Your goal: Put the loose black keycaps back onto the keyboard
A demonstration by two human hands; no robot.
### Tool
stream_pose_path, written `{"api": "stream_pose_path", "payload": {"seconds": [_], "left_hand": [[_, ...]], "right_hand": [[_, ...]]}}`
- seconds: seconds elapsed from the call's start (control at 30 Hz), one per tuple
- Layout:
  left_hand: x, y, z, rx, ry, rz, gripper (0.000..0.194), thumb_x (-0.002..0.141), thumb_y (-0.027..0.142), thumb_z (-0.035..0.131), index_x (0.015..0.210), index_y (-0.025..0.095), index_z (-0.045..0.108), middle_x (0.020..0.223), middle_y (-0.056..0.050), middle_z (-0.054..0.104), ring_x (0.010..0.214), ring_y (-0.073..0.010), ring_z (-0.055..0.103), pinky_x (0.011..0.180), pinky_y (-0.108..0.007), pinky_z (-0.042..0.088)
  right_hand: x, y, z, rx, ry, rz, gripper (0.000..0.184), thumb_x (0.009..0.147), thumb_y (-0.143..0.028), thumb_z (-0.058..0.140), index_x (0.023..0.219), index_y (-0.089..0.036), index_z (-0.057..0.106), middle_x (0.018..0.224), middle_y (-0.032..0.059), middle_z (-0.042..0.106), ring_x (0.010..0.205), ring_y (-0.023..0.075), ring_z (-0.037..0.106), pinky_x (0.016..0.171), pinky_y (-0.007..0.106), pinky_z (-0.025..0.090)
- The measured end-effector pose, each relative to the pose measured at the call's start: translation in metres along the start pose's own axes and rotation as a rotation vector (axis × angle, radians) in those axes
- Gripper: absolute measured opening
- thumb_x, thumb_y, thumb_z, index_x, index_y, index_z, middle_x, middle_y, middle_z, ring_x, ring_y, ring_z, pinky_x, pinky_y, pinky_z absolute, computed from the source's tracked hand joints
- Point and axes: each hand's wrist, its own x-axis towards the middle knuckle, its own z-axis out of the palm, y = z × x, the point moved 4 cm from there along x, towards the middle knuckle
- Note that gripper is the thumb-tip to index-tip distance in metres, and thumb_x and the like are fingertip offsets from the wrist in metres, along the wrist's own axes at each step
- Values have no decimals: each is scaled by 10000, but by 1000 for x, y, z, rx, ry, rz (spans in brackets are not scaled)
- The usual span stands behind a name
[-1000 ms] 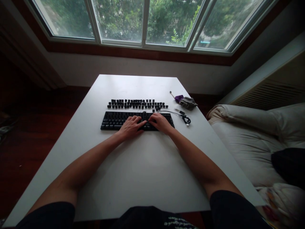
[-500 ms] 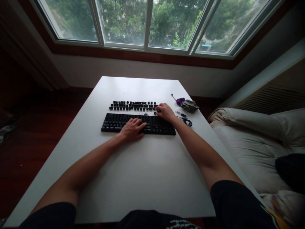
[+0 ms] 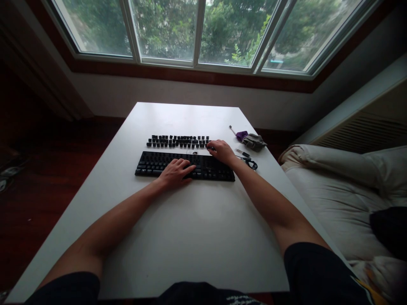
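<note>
Midway between the side edges of the bench [image 3: 197,250] lies a stiff-looking black keyboard [image 3: 149,164], best held by its ends, the left hand [image 3: 176,172] spread on it, the right hand's [image 3: 222,151] fingers bent narrow at light-looking loose keys [image 3: 186,142], maybe holding one, I can't tell.

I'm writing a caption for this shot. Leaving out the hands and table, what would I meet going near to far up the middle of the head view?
Black keyboard → loose black keycaps → pale wall → brown window surround → window.
</note>
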Motion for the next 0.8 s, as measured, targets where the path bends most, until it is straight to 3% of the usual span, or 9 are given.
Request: {"api": "stream_pose_path", "payload": {"seconds": [0.23, 0.4, 0.6, 0.8], "left_hand": [[0, -1, 2, 1, 9, 1, 521, 947, 446, 576, 1429, 252, 533, 1332, -130, 550, 1198, -295, 495, 993, -444, 402], [1, 0, 2, 0, 22, -12, 523, 943, 448, 577, 1430, 259, 536, 1326, -131, 557, 1199, -302, 497, 993, -456, 401], [0, -1, 2, 8, 34, -11, 512, 957, 463, 562, 1419, 243, 548, 1326, -130, 561, 1196, -299, 501, 990, -445, 403], [0, -2, 6, 3, 44, 9, 486, 977, 476, 533, 1405, 247, 561, 1335, -134, 569, 1201, -294, 510, 990, -448, 408]], "right_hand": [[-37, -42, -27, 115, 81, -52, 189, 960, -286, 584, 1101, -229, 695, 1039, 100, 680, 1030, 287, 566, 929, 435, 465], [-54, -55, -37, 206, 129, -47, 225, 957, -361, 611, 1140, -252, 684, 1062, 94, 673, 1033, 285, 572, 935, 452, 480], [-63, -54, -42, 273, 170, -26, 212, 945, -399, 637, 1075, -241, 689, 1049, 85, 690, 1005, 262, 604, 920, 422, 499], [-72, -28, -41, 368, 123, 125, 245, 912, -412, 660, 1068, -233, 715, 981, 62, 713, 824, 211, 649, 770, 362, 538]]}}
